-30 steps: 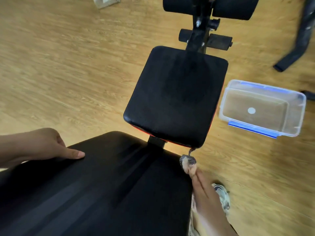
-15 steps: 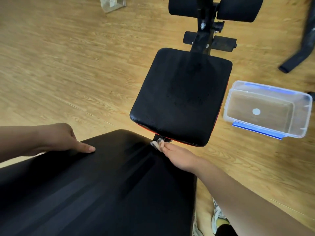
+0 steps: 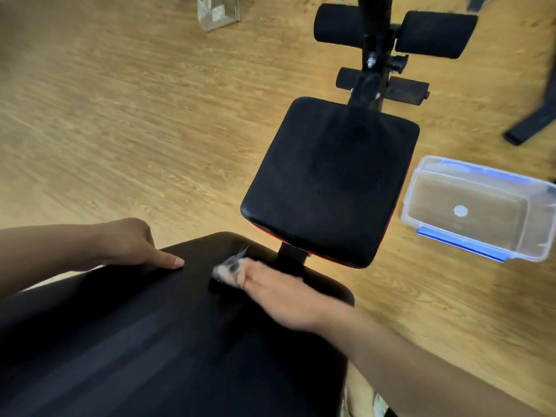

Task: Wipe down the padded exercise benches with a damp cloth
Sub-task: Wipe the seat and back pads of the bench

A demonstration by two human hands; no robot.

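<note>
Wooden floor [image 3: 120,115] surrounds the black long pad [image 3: 150,341] near me and the seat pad [image 3: 331,182] beyond. My right hand [image 3: 279,296] grips the cloth [image 3: 228,269] – blurred – on the long pad's far end. My left hand [image 3: 129,245] rests on its left edge, thumb straight; the other fingers are hidden, so I cannot tell its grip.

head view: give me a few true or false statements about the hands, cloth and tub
1. The right hand holds the cloth on the near pad. True.
2. The left hand grips the cloth too. False: it rests bare on the near pad.
3. The tub stands on the seat pad. False: it is on the floor beside it.
4. The rollers lie beyond the seat pad. True.
</note>
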